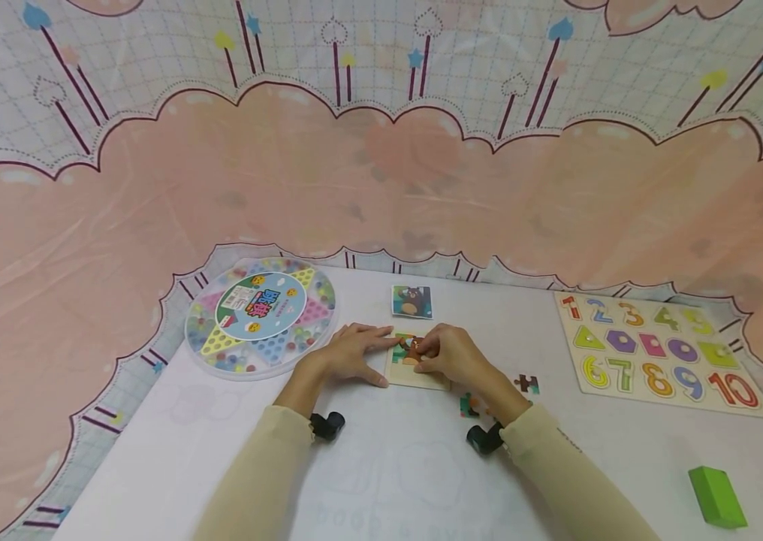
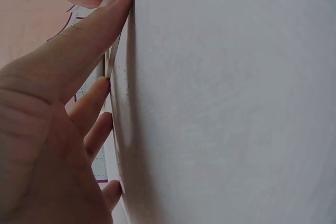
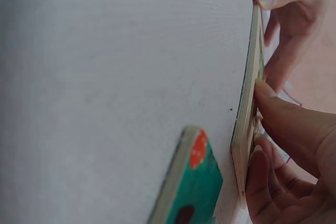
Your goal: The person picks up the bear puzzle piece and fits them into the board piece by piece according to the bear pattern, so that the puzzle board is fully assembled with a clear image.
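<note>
On the white table (image 1: pixel 381 481), between the two hands, lies a small wooden puzzle board (image 1: pixel 419 379), flat, with a pale layered edge. Its upper part shows a brown bear on green and orange; its lower strip is bare light wood. The left hand (image 1: pixel 349 353) is spread, fingers nearly straight, with thumb and index finger touching the board's left side. The right hand (image 1: pixel 454 357) has bent fingers over the bear, the thumb against the board; whether it pinches a piece, I cannot tell. Near the right forearm lies a brown-and-teal loose piece (image 1: pixel 527 384). A bear card (image 1: pixel 411 302) lies behind the board.
</note>
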